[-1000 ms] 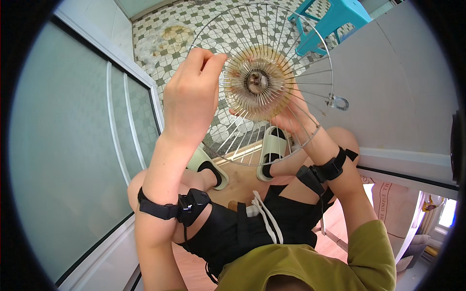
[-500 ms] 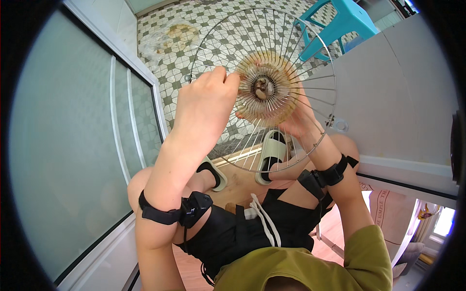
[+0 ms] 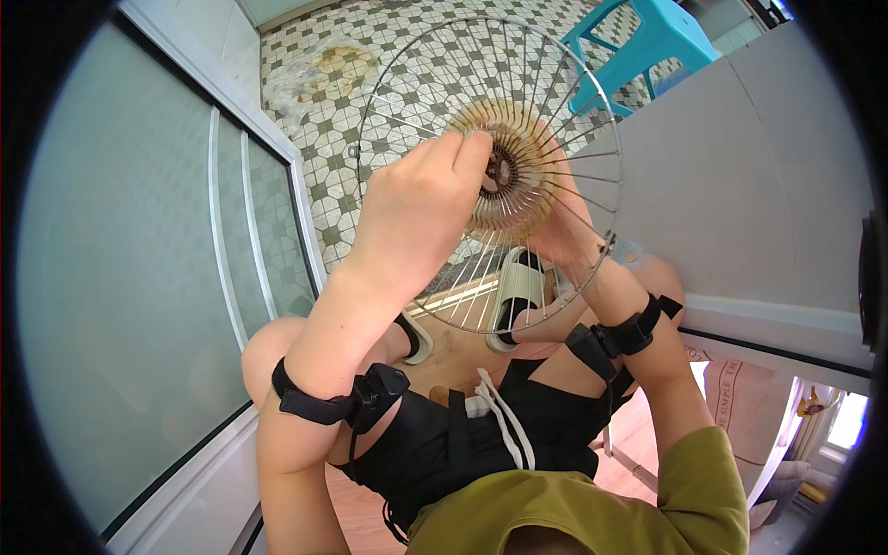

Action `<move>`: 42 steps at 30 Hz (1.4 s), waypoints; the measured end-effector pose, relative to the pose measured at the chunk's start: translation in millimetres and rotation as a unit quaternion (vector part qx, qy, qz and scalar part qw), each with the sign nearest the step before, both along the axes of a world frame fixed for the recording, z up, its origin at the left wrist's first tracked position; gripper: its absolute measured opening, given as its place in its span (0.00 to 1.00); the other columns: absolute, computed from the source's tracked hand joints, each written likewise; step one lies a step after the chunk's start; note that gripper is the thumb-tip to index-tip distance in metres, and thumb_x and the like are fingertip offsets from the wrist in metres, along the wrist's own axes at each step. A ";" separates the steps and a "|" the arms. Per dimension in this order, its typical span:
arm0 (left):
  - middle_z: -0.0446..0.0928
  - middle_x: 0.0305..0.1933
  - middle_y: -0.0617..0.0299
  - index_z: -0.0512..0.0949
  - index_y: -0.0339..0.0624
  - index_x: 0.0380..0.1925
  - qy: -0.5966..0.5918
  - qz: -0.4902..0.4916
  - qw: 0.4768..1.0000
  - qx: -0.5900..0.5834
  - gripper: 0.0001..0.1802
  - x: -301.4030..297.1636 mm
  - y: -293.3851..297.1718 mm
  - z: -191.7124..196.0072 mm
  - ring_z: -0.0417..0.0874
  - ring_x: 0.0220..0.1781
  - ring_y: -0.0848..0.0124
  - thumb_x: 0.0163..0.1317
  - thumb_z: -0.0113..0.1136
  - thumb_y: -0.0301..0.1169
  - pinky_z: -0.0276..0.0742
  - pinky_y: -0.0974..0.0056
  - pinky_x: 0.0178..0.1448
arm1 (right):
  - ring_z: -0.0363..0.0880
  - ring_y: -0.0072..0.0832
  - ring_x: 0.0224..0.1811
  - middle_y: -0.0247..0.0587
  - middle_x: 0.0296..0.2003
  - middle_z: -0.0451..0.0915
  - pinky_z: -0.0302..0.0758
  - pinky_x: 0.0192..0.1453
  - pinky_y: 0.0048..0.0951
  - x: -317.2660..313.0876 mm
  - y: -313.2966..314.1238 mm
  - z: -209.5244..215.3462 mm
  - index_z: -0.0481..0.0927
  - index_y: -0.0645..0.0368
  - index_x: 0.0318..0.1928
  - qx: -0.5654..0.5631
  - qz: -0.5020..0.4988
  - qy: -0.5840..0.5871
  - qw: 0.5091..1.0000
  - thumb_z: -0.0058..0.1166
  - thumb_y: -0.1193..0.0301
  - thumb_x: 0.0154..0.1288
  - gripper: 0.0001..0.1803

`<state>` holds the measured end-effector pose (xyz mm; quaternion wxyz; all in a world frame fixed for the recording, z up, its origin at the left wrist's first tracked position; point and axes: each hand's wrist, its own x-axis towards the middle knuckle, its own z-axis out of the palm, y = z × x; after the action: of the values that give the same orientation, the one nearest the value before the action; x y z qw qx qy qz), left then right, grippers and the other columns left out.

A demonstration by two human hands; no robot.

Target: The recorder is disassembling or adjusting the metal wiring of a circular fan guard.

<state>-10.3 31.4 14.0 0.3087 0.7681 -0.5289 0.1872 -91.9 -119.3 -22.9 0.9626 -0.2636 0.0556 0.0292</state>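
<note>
A round wire fan grille is held up in front of me, its thin spokes running in to a small dark hub. Behind the spokes sits a yellowed, stained disc around the hub. My left hand is over the front of the grille, closed, with its fingertips against the wires at the hub's left edge. What they pinch there is hidden. From behind and to the right, my right hand grips the grille near its middle, with its fingers partly hidden by disc and wires.
A frosted glass door stands on the left and a grey panel on the right. On the tiled floor ahead are a clear plastic bag and a blue stool. My slippers are below the grille.
My left hand has moved right, from the spokes left of the hub to the hub's edge. The grille has shifted slightly left and turned a little, and my right hand still supports it.
</note>
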 end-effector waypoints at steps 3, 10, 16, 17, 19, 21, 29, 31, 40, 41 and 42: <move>0.70 0.25 0.63 0.74 0.38 0.32 -0.052 0.013 0.999 0.006 0.10 -3.3 -0.9 2.6 0.78 0.28 0.70 0.45 0.56 0.22 0.75 0.70 0.28 | 0.72 0.29 0.56 0.36 0.55 0.72 0.73 0.60 0.39 -2.2 -0.2 1.1 0.66 0.54 0.60 0.010 0.027 -0.032 0.999 0.27 0.46 0.72 0.30; 0.72 0.32 0.61 0.76 0.31 0.44 -0.162 0.001 0.985 0.055 0.23 -1.2 -6.2 -4.5 0.76 0.30 0.70 0.42 0.57 0.22 0.75 0.69 0.31 | 0.73 0.29 0.56 0.35 0.53 0.73 0.74 0.59 0.37 -3.5 -0.8 5.1 0.68 0.51 0.58 0.122 0.029 -0.028 0.992 0.28 0.46 0.71 0.29; 0.68 0.27 0.62 0.74 0.37 0.20 -0.212 -0.046 0.976 0.004 0.06 3.5 -10.3 -7.6 0.73 0.30 0.72 0.38 0.55 0.25 0.74 0.73 0.30 | 0.74 0.29 0.56 0.35 0.54 0.73 0.77 0.56 0.39 -2.8 -7.5 -4.9 0.66 0.51 0.60 0.117 0.053 -0.034 0.991 0.27 0.48 0.72 0.27; 0.68 0.27 0.62 0.73 0.38 0.20 -0.217 -0.044 0.975 0.000 0.05 2.8 -10.5 -6.9 0.73 0.30 0.72 0.38 0.55 0.25 0.74 0.73 0.30 | 0.74 0.29 0.55 0.36 0.55 0.72 0.78 0.56 0.40 -3.6 -8.3 -4.8 0.65 0.51 0.60 0.116 0.071 -0.053 0.989 0.27 0.48 0.72 0.27; 0.67 0.27 0.62 0.73 0.38 0.19 -0.223 -0.044 0.974 -0.003 0.05 2.4 -10.7 -5.9 0.73 0.30 0.72 0.38 0.55 0.25 0.74 0.72 0.31 | 0.75 0.30 0.54 0.39 0.55 0.72 0.78 0.56 0.38 -4.8 -8.0 -5.7 0.65 0.56 0.59 0.110 0.055 -0.050 0.991 0.28 0.50 0.73 0.28; 0.67 0.27 0.63 0.72 0.39 0.19 -0.235 -0.043 0.971 -0.014 0.05 2.4 -10.9 -4.4 0.72 0.30 0.71 0.38 0.55 0.25 0.75 0.72 0.31 | 0.75 0.30 0.53 0.43 0.54 0.72 0.77 0.55 0.35 -5.7 -10.0 -6.6 0.65 0.61 0.59 0.103 0.040 -0.047 0.993 0.29 0.51 0.73 0.29; 0.66 0.28 0.63 0.72 0.40 0.20 -0.220 0.001 0.975 -0.004 0.05 7.4 -7.9 -1.8 0.72 0.29 0.72 0.38 0.56 0.25 0.74 0.72 0.28 | 0.72 0.40 0.58 0.41 0.59 0.67 0.74 0.57 0.56 -2.0 -8.0 0.7 0.61 0.54 0.63 0.171 0.069 -0.032 0.982 0.25 0.49 0.73 0.28; 0.67 0.28 0.64 0.72 0.40 0.20 -0.218 0.017 0.976 0.005 0.05 6.9 -7.4 -0.7 0.71 0.29 0.72 0.38 0.56 0.25 0.74 0.72 0.28 | 0.72 0.40 0.58 0.41 0.59 0.67 0.74 0.56 0.57 -1.8 -10.1 2.2 0.61 0.53 0.63 0.162 0.060 -0.010 0.985 0.25 0.49 0.73 0.29; 0.72 0.31 0.59 0.78 0.38 0.32 0.034 0.038 0.999 -0.018 0.07 15.0 3.2 -1.5 0.80 0.29 0.62 0.51 0.58 0.22 0.77 0.62 0.30 | 0.72 0.42 0.56 0.41 0.59 0.67 0.70 0.56 0.65 -1.7 -6.8 2.1 0.61 0.50 0.63 0.067 0.034 0.044 0.996 0.23 0.46 0.72 0.30; 0.73 0.31 0.59 0.78 0.40 0.35 0.054 0.028 0.998 -0.021 0.08 15.6 3.8 -0.6 0.79 0.28 0.61 0.52 0.58 0.22 0.77 0.61 0.30 | 0.72 0.42 0.57 0.41 0.58 0.68 0.70 0.57 0.64 -2.1 -7.3 1.4 0.61 0.49 0.63 0.088 0.035 0.038 0.995 0.23 0.46 0.72 0.30; 0.74 0.31 0.59 0.79 0.41 0.38 0.073 0.021 0.997 -0.023 0.10 16.1 5.3 0.5 0.79 0.27 0.60 0.54 0.58 0.23 0.77 0.60 0.30 | 0.72 0.42 0.57 0.41 0.58 0.68 0.70 0.57 0.64 -1.5 -6.8 2.0 0.61 0.49 0.63 0.088 0.037 0.038 0.995 0.23 0.46 0.72 0.30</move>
<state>5.8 36.7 14.6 0.3600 0.7833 -0.4846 0.1485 -93.4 -126.1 -20.9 0.9775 -0.1781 0.0794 0.0801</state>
